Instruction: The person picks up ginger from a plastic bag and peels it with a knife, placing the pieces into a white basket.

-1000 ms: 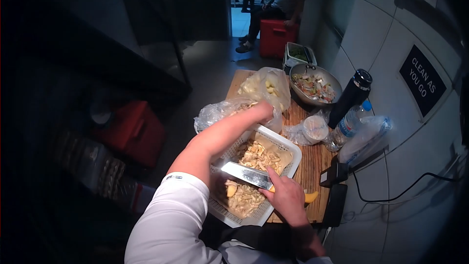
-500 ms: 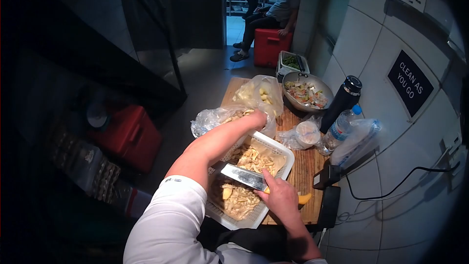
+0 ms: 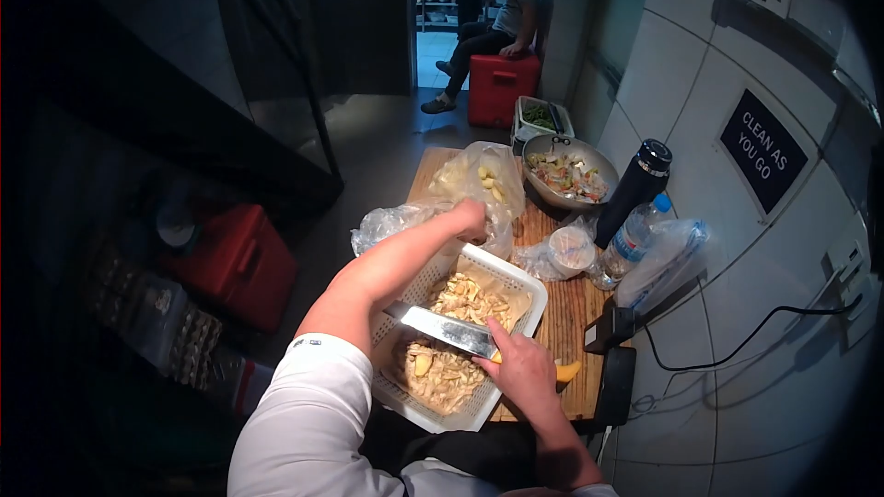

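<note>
My right hand (image 3: 525, 370) is closed around the yellow handle (image 3: 567, 372) of a broad-bladed knife (image 3: 448, 329). Its blade points left, flat over a white perforated basket (image 3: 538, 299). Pale, sliced pieces (image 3: 460, 387), possibly peeled ginger, fill much of the basket, with a larger yellow chunk (image 3: 423, 364) among them. My left arm stretches across the basket's left side. Beyond the far rim, my left hand (image 3: 471, 217) is at a clear plastic bag (image 3: 391, 223), its fingers curled downward and partly hidden. Another plastic bag (image 3: 502, 161) holding yellow chunks lies just past it.
A wok of chopped food (image 3: 562, 170), a dark flask (image 3: 635, 193), a water bottle (image 3: 635, 244) and a wrapped round container (image 3: 571, 251) stand on the wooden table (image 3: 562, 313). Red coolers (image 3: 244, 262) stand on the floor. A person (image 3: 511, 14) sits near the doorway.
My left hand has shifted slightly left and up at the bag, and its fingers show more. The knife stays in my right hand. The whole view has shifted slightly.
</note>
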The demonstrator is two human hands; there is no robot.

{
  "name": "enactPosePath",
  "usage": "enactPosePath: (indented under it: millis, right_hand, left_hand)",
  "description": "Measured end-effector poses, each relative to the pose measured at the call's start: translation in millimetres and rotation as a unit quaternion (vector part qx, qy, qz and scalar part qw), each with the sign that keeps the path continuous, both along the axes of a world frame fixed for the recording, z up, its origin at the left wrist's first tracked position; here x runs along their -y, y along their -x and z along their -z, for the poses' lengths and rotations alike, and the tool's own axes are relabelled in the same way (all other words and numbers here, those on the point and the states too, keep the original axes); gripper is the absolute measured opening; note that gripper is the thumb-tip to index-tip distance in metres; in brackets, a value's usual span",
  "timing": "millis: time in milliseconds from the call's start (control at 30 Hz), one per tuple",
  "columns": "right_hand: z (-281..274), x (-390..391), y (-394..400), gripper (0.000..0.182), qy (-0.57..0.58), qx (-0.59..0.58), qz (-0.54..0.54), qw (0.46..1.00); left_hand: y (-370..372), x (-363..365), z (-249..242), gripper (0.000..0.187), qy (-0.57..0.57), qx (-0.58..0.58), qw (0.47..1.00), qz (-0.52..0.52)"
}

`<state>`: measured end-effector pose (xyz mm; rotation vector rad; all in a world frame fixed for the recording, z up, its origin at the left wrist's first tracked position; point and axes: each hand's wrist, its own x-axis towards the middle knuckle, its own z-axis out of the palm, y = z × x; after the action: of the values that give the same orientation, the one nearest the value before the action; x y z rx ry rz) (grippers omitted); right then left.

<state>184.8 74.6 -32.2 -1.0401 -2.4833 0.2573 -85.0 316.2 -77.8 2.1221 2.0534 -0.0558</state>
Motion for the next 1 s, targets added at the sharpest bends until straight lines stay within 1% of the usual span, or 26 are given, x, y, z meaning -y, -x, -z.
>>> enactPosePath:
  millis: [67,167,267,367,400,433,467,500,533,567,600,667,733,767,800,833,867,900,933,967,1000]
  right_hand:
    - [-0.2,-0.2,0.9,0.070,-0.002,0.000,0.000,1.000]
    - [0.9,0.4,1.9,0.070,-0.006,-0.001,0.003,1.000]
    - [0.0,1.5,1.8,0.069,-0.003,0.010,0.011,1.000]
    - [-4.9,2.8,3.4,0.068,0.022,0.032,0.024,0.999]
    - [-7.6,2.3,4.1,0.067,0.023,0.036,0.025,0.999]
    - [-8.7,4.6,4.5,0.067,0.027,0.041,0.027,0.998]
    - [-8.9,4.7,4.9,0.067,0.026,0.034,0.027,0.999]
    - [-8.2,5.1,4.7,0.067,0.025,0.028,0.027,0.999]
    - [-7.3,5.5,4.7,0.066,0.024,0.022,0.028,0.999]
    - [-6.9,5.4,5.0,0.066,-0.006,-0.004,0.019,1.000]
    - [-3.9,5.0,5.0,0.065,0.002,-0.012,0.023,1.000]
    - [1.5,2.4,5.7,0.065,0.018,-0.026,0.029,0.999]
    - [-11.0,4.0,8.5,0.062,0.076,-0.050,0.048,0.995]
    - [-16.9,3.8,9.5,0.061,0.114,-0.064,0.060,0.990]
    - [-24.0,4.1,11.0,0.060,0.152,-0.076,0.073,0.983]
    - [-36.2,4.3,13.2,0.057,0.190,-0.063,0.092,0.975]
    - [-33.6,1.2,13.3,0.058,0.189,-0.113,0.082,0.972]
    - [-26.4,-1.7,10.9,0.058,0.191,-0.159,0.074,0.966]
    - [-24.2,-0.4,9.6,0.058,0.194,-0.202,0.066,0.958]
    - [-26.3,0.7,9.2,0.060,0.173,-0.218,0.060,0.959]
    - [-37.3,3.0,10.1,0.060,0.187,-0.221,0.031,0.957]
  left_hand:
    - [7.0,-5.9,4.8,0.029,-0.030,0.021,0.999,0.001]
    - [3.5,7.0,-21.4,0.026,-0.005,-0.016,1.000,0.023]
    - [1.3,16.3,-36.6,0.024,-0.014,-0.005,0.999,0.037]
    - [11.8,25.2,-40.2,0.030,-0.062,0.137,0.988,0.020]
    - [9.8,37.4,-57.4,0.033,-0.012,0.259,0.966,-0.007]
    - [2.3,63.9,-88.9,0.037,0.042,0.377,0.925,-0.035]
    - [-1.4,84.1,-111.1,0.038,0.071,0.474,0.877,-0.032]
    - [-5.1,104.4,-133.2,0.039,0.103,0.564,0.818,-0.033]
    - [-5.0,121.7,-147.6,0.037,0.112,0.636,0.763,-0.004]
    - [-5.6,146.7,-169.1,0.035,0.112,0.683,0.721,0.032]
    - [-5.5,175.6,-190.0,0.033,0.112,0.727,0.675,0.067]
    - [-2.9,234.1,-215.8,0.033,0.042,0.765,0.631,0.120]
    - [7.4,285.0,-209.8,0.036,-0.044,0.782,0.607,0.133]
    - [10.8,308.9,-197.9,0.037,-0.093,0.807,0.569,0.129]
    - [10.1,329.5,-183.3,0.037,-0.140,0.829,0.527,0.124]
    - [6.1,342.7,-164.8,0.037,-0.136,0.869,0.464,0.102]
    - [3.9,352.1,-144.9,0.037,-0.130,0.906,0.396,0.075]
    - [1.4,356.2,-127.7,0.039,-0.122,0.910,0.396,-0.006]
    - [-2.2,352.1,-113.7,0.040,-0.125,0.908,0.396,-0.051]
    - [-6.5,348.5,-104.0,0.040,-0.125,0.911,0.382,-0.097]
    - [-10.3,344.9,-93.8,0.040,-0.121,0.912,0.365,-0.146]
